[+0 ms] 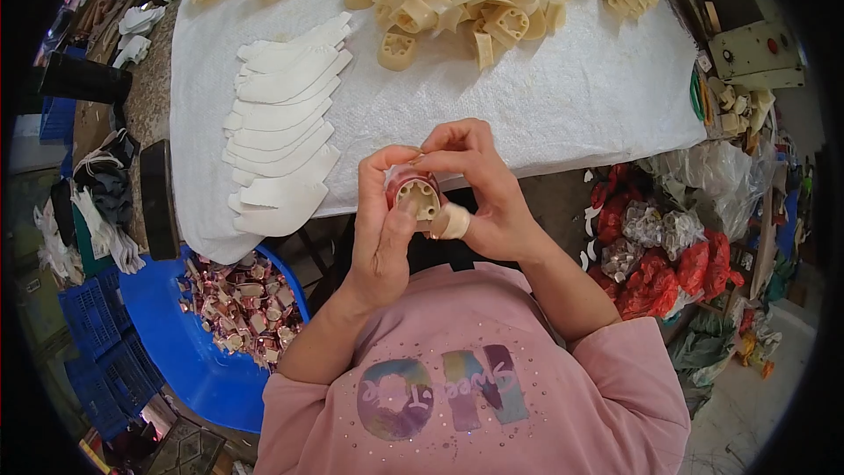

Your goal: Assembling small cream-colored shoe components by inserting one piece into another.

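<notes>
In front of my chest, both hands hold a beige plastic shoe heel point(418, 202), its hollow, holed end facing up and a shiny pinkish-red covering around its side. My left hand point(380, 220) is closed on it, thumb against the near side and index finger over the top. My right hand point(482, 186) pinches at its far edge, fingertips close to the left ones. A beige wrap point(453, 222) covers the right thumb. Beyond the hands, overlapping white cut pieces point(281, 123) lie in a column on the cloth-covered table point(431, 92). Bare beige heels point(466, 0) are heaped farther back.
At lower left, a blue tub point(167, 361) holds many small pinkish shiny pieces point(246, 308). A dark flat panel point(158, 198) stands by the table's left edge. Blue crates point(97, 317) sit farther left. Red plastic bags point(655, 281) and clear bags point(703, 180) are piled at right.
</notes>
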